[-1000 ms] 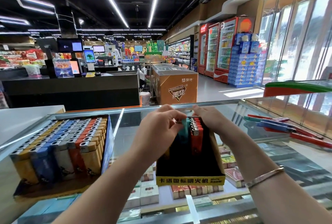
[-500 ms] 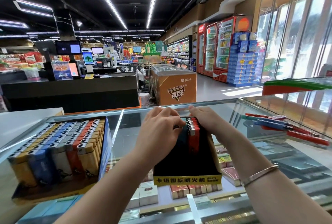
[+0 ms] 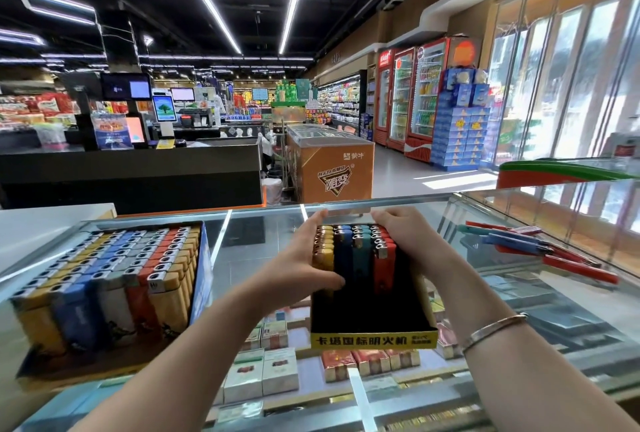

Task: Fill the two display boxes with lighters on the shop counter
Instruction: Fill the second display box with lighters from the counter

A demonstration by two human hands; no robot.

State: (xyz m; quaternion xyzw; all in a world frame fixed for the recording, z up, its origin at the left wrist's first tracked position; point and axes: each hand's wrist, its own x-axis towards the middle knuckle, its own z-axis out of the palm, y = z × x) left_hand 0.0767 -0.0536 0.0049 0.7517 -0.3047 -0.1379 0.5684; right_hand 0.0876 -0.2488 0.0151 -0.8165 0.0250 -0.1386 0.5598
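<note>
On the glass counter (image 3: pixel 263 258) two lighter display boxes stood well apart. The black display box with a yellow front strip (image 3: pixel 372 340) sat near the middle, at about 5 o'clock from the picture's centre, and only its far end was filled: a block of upright lighters (image 3: pixel 356 251) in four rows, yellow, blue, teal and red from left to right, while the near part of the box showed bare black floor. The left hand (image 3: pixel 298 272) pressed against the block's left side at 9 o'clock, fingers stretched forward along the yellow row and thumb laid across the near face of the yellow lighters, so it gripped the block from that side. The right hand (image 3: pixel 414 241) closed on the block from 3 o'clock, fingers curled over the far right corner of the red row; a thin bracelet (image 3: pixel 495 331) circled that wrist. The two hands squeezed the block between them. At 9 o'clock from this box, the blue-sided display box (image 3: pixel 202 279) lay packed full with rows of yellow, blue, grey and red lighters (image 3: pixel 114 272), touched by neither hand. At 3 o'clock, long-nosed lighters (image 3: pixel 540 251) in red, blue and teal lay loose on the glass. Cigarette packs (image 3: pixel 259 376) showed on the shelf under the glass, and an orange chest freezer (image 3: pixel 332 168) stood beyond the counter at 12 o'clock.
</note>
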